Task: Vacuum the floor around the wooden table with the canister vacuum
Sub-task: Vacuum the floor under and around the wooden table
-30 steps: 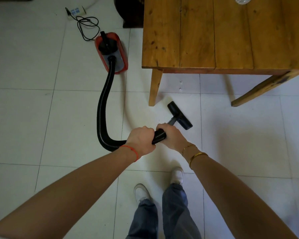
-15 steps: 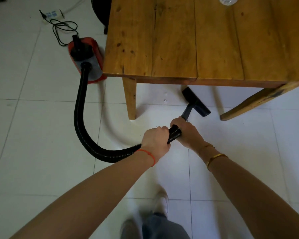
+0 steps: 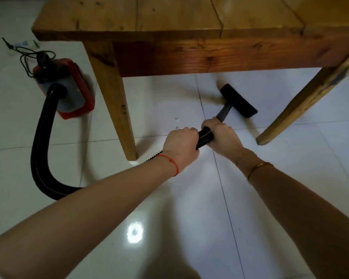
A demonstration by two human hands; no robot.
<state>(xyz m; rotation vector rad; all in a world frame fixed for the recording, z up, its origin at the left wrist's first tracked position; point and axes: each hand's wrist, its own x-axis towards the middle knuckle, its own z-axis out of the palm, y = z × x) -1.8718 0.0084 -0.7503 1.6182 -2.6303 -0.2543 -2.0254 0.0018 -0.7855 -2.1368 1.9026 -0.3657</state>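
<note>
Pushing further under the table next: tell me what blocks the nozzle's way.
Nothing visible blocks the nozzle: bare floor tile lies ahead under the table. The left table leg and right table leg stand off to either side.

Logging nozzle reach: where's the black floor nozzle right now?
In the head view, the black floor nozzle sits on the white tile floor under the wooden table, between its two near legs, closer to the right one.

glossy tiled floor (image 3: 169, 208), knotty wood table (image 3: 169, 17), ribbed hose (image 3: 38, 158)
</note>
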